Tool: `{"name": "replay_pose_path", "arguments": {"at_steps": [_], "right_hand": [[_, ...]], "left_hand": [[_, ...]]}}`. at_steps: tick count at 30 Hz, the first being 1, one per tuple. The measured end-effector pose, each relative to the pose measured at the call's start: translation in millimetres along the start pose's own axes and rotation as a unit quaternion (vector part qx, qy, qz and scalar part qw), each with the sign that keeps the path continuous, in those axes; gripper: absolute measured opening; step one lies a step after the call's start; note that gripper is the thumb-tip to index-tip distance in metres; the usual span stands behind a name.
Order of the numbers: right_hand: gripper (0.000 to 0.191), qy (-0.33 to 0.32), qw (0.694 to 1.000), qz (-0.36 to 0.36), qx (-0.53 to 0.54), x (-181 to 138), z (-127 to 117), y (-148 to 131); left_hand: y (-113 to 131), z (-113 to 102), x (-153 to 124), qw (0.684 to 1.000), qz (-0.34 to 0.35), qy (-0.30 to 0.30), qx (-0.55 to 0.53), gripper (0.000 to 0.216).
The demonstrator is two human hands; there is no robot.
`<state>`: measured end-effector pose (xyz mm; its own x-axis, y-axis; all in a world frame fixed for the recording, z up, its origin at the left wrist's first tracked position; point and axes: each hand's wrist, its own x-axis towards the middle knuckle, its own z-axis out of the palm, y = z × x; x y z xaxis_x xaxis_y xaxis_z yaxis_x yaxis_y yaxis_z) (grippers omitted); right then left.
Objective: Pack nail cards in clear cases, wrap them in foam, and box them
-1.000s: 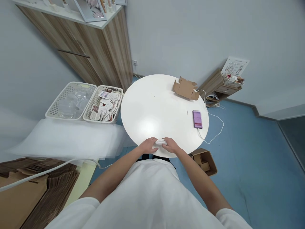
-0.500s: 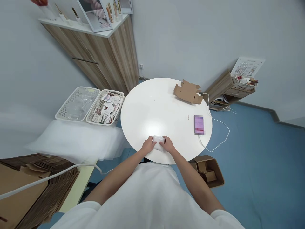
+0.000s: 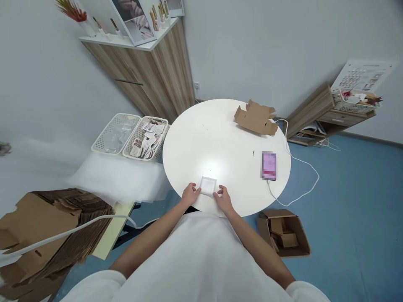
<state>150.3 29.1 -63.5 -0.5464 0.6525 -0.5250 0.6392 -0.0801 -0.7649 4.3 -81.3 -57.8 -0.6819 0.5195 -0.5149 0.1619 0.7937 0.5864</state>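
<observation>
A small, flat, square packet wrapped in white sheet material (image 3: 208,186) lies near the front edge of the round white table (image 3: 185,138). On its left side is my left hand (image 3: 190,194), the thumb tip at the packet's near left corner and the fingers bent apart from it. My right hand (image 3: 224,200) mirrors this at the near right corner, thumb touching or almost touching, fingers spread away. Neither hand is wrapped around the packet. What is inside the wrapping is hidden.
An unfolded cardboard box (image 3: 256,118) and a pixelated purple device (image 3: 269,165) with a white cable are on the table. Left are baskets, one with cards (image 3: 147,140), white sheets (image 3: 119,176) and stacked cardboard (image 3: 56,226). An open carton (image 3: 285,233) stands on the floor, right.
My fingers have come off the packet's sides and spread outward. The packet now lies flatter, with its top uncovered. The camera view has shifted slightly.
</observation>
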Motion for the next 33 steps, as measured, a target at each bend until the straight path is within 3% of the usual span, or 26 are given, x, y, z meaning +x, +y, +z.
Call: {"name": "replay_pose_path", "arguments": {"at_steps": [4, 7, 15, 21, 28, 33], "right_hand": [[0.057, -0.062, 0.991, 0.052, 0.11, -9.7, 0.7, -7.0], [0.062, -0.074, 0.983, 0.068, 0.155, -8.5, 3.3, -13.6], [0.056, -0.022, 0.981, 0.07, 0.178, 6.4, 13.7, -31.9], [0.06, -0.007, 0.978, 0.084, 0.192, 32.0, 51.6, -75.0], [0.061, -0.012, 0.964, 0.075, 0.256, 93.0, 118.7, -140.2], [0.06, -0.031, 0.945, 0.073, 0.318, 127.9, 151.9, -178.1]], "left_hand": [[1.2, 8.6, -2.3, 0.996, -0.031, -0.002, -0.078, 0.034], [2.6, 14.7, 0.9, 0.991, -0.03, -0.001, -0.128, 0.03], [-4.2, 12.7, 18.8, 0.984, 0.024, -0.008, -0.176, 0.025], [-15.6, -31.3, 52.1, 0.985, 0.046, 0.013, -0.166, 0.033], [-35.8, -98.8, 111.9, 0.968, 0.04, 0.088, -0.233, 0.034], [-39.4, -131.1, 149.2, 0.954, 0.048, 0.119, -0.27, 0.035]]}}
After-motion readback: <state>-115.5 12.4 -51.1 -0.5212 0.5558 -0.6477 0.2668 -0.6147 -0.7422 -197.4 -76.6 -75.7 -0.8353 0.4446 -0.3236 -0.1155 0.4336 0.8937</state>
